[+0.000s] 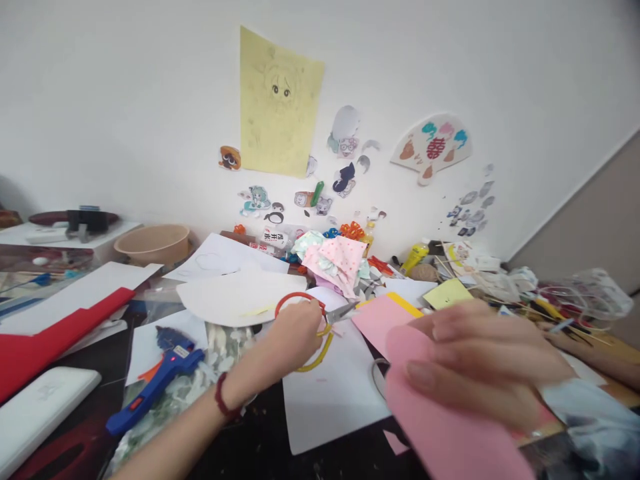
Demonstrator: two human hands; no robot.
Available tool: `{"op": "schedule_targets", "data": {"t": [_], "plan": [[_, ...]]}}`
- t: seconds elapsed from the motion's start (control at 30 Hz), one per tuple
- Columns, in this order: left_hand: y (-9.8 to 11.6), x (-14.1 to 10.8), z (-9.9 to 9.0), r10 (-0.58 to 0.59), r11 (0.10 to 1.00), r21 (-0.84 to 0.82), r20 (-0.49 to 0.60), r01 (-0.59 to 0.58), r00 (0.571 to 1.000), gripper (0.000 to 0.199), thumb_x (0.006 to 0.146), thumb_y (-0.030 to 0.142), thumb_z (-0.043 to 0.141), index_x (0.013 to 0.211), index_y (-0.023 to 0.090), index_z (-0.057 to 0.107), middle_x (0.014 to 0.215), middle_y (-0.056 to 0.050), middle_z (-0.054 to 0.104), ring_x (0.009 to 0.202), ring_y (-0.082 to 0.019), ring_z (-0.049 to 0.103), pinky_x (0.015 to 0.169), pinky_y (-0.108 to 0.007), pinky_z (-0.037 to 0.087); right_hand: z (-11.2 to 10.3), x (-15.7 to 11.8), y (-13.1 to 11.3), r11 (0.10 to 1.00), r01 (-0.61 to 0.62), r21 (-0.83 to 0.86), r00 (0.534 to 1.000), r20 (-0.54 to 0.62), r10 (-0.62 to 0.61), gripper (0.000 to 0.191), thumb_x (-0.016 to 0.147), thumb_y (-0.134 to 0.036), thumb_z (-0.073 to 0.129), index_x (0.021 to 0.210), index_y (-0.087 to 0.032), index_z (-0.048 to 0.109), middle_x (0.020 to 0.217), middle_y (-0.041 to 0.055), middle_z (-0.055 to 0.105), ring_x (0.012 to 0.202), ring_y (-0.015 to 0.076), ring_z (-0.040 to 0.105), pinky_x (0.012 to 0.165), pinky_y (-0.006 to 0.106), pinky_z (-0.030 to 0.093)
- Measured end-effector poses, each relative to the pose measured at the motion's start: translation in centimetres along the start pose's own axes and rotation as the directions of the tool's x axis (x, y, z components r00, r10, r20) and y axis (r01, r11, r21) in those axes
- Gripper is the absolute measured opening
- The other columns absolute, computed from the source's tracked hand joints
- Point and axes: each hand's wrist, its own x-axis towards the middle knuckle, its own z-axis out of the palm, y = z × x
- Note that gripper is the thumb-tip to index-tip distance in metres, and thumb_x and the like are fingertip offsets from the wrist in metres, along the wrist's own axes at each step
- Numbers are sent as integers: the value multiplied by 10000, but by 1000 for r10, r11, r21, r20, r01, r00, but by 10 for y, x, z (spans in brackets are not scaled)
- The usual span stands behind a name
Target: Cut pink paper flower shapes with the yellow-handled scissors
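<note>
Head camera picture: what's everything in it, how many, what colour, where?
Wall: one, white, back
Drawing: one, yellow, wall, upper middle
Fan shape: one, white, wall, right
Wall cutouts: many, mixed colours, across wall
Bowl: one, tan, back left
Dotted bundle: one, pink, back middle
Bottles: at least two, yellow, back
Glue gun: one, blue, left
Red strip: one, red, far left
White slab: one, white, front left
White sheets: several, white, middle and left
Table: one, black, bottom
Scissors: one, red and yellow handles, middle
Held paper: one, pink, front right
Small clutter: can't count, mixed, back right
Other person's arm: one, right edge
Left hand: one, around scissors
Right hand: one, gripping held paper
</note>
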Motion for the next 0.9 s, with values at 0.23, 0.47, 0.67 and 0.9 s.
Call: {"op": "schedule_targets", "data": {"t": [0.23, 0.47, 0.67, 0.9], "plan": [[17, 7, 64, 64, 978, 193, 110, -84, 992, 241, 959, 312, 635, 1101, 118, 656, 1083, -79, 686, 971, -197, 676, 861, -405, 585, 43, -3, 40, 291, -279, 915, 925, 174, 339, 389, 753, -318, 840, 594, -229, 497, 674, -4, 316, 671, 158, 402, 596, 332, 283], [24, -7, 15, 167, 972, 195, -176, -132, 970, 137, 843, 27, 584, 824, 143, 653, 769, -50, 687, 668, -199, 646, 619, -324, 492, 57, -15, 34, -128, -378, 917, 859, 399, 320, 437, 702, -260, 852, 563, -214, 440, 629, -13, 321, 649, 149, 382, 584, 319, 241], [28, -43, -54, 217, 953, 148, -941, -263, 258, 71, 881, 77, 656, 845, 138, 645, 713, -15, 687, 611, -120, 579, 565, -257, 425, 71, -14, 47, -127, -330, 935, 902, 352, 251, 423, 734, -296, 833, 535, -224, 467, 596, -11, 363, 633, 141, 404, 549, 318, 271], [46, -54, -55, 309, 791, 60, -898, -609, 313, 111, 869, 205, 749, 927, 156, 669, 834, -29, 758, 713, -136, 635, 637, -289, 518, 83, -23, 68, -124, -223, 967, 975, 220, -36, 227, 742, -340, 798, 645, -291, 600, 652, -7, 472, 669, 143, 469, 532, 299, 343]]}}
